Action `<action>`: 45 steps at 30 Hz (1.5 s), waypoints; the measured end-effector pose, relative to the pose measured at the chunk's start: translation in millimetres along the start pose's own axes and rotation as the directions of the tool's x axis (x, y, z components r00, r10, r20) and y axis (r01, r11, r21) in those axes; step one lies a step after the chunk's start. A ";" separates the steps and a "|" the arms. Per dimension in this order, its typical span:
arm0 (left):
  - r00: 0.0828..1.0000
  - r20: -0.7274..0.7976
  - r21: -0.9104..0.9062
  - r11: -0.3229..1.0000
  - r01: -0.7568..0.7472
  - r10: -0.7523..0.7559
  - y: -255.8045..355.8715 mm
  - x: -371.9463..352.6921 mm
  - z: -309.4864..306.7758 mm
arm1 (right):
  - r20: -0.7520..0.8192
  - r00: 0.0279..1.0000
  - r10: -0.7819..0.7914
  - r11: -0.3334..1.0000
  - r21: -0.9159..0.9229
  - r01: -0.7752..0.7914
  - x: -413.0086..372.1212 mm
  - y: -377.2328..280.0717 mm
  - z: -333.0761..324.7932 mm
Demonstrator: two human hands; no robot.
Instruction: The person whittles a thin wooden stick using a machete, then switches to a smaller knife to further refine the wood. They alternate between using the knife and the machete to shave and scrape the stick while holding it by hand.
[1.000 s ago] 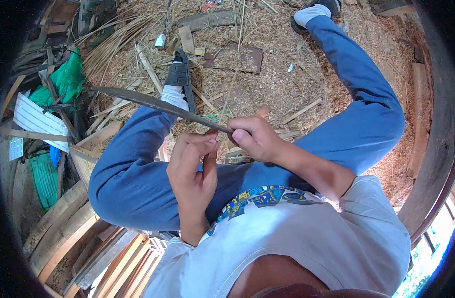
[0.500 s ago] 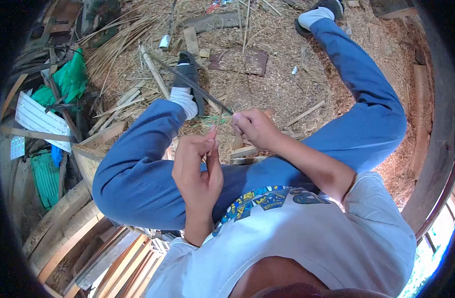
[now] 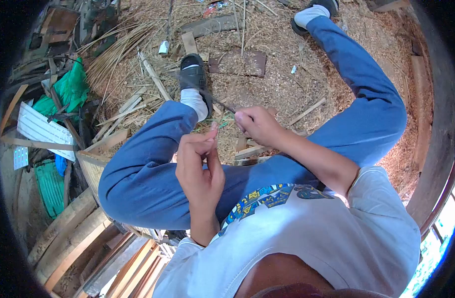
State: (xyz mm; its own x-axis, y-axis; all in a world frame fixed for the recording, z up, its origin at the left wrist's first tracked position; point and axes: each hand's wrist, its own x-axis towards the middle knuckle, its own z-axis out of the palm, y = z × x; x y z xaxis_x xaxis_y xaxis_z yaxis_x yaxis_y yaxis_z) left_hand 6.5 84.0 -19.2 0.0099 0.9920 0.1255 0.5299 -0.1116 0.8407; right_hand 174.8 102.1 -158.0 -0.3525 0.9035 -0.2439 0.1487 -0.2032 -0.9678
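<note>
My left hand (image 3: pixel 200 166) is pinched in front of my lap, thumb and forefinger together on a thin light strip (image 3: pixel 221 119) that points up and away from me. To its right, my right hand (image 3: pixel 260 126) is closed around the near end of a dark, narrow blade (image 3: pixel 222 104). The blade slants up and left towards my sandalled foot, its far part smeared by motion. Where blade and strip meet is too blurred to tell. Both hands are above my blue trousers (image 3: pixel 148 174).
Shavings and wood scraps cover the ground, with a brown flat piece (image 3: pixel 237 63) beyond my hands. A bundle of thin sticks (image 3: pixel 111 57) lies at the upper left. Green plastic (image 3: pixel 71 89) and a white panel (image 3: pixel 44 126) are on the left; curved timber (image 3: pixel 68 223) is at the lower left.
The blade has blurred and looks fainter than before. My left hand has shifted slightly right in view, and the foot near the blade has moved right and down a little.
</note>
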 end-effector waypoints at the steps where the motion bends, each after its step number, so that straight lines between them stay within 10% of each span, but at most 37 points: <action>1: 0.999 0.043 0.017 1.000 -0.010 0.009 2.2 -1.1 0.4 | -0.014 1.000 -0.022 1.000 -0.015 0.022 -1.9 1.9 0.3; 9: 0.996 -0.048 -0.091 0.993 0.068 -0.073 -6.7 -3.2 1.9 | -0.094 0.965 0.246 0.963 -0.094 -0.254 12.0 26.7 -3.6; 15: 0.999 0.009 -0.047 0.998 0.041 -0.040 -9.5 -4.5 -0.6 | -0.068 0.996 0.060 0.998 0.000 -0.061 8.0 43.7 6.0; 18: 0.996 0.009 -0.074 0.993 0.092 -0.092 -9.4 -3.3 -1.6 | -0.121 0.857 0.501 0.862 -0.009 -0.506 17.5 48.9 1.6; 24: 0.996 0.059 -0.076 0.995 0.070 -0.066 -4.1 0.6 -1.3 | -0.130 0.982 0.134 0.990 -0.016 -0.137 11.7 35.9 2.3; 28: 0.996 -0.047 -0.190 0.980 0.060 -0.070 -13.6 -1.8 1.7 | -0.222 0.962 0.157 0.984 -0.052 -0.173 18.4 60.7 9.3; 31: 0.985 -0.105 -0.237 0.966 0.108 -0.136 -15.3 1.1 3.0 | -0.155 0.761 0.629 0.752 -0.123 -0.647 25.9 76.2 -12.4; 34: 0.989 -0.092 -0.252 0.964 0.089 -0.115 -6.9 4.2 6.8 | -0.217 0.819 0.531 0.811 -0.150 -0.566 20.1 70.9 -13.2; 37: 0.991 -0.093 -0.198 0.978 0.072 -0.092 -10.2 2.7 7.3 | -0.395 0.912 0.105 0.948 -0.236 -0.211 18.5 100.6 7.6; 40: 0.981 -0.126 -0.197 0.973 0.121 -0.148 -15.1 4.1 4.0 | -0.198 0.795 0.573 0.776 -0.181 -0.604 20.6 95.3 -12.1; 45: 0.969 -0.166 -0.150 0.976 0.160 -0.185 -5.8 12.0 4.1 | -0.226 0.763 0.606 0.750 -0.157 -0.642 21.8 73.7 -23.3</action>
State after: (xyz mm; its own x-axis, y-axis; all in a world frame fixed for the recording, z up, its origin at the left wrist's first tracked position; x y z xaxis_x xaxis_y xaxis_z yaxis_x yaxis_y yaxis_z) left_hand 7.0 96.8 -24.7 -0.2294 0.9718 0.0539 0.3911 0.0414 0.9194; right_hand 199.5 115.6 -233.2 0.0302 0.6516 -0.7580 0.4826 -0.6736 -0.5598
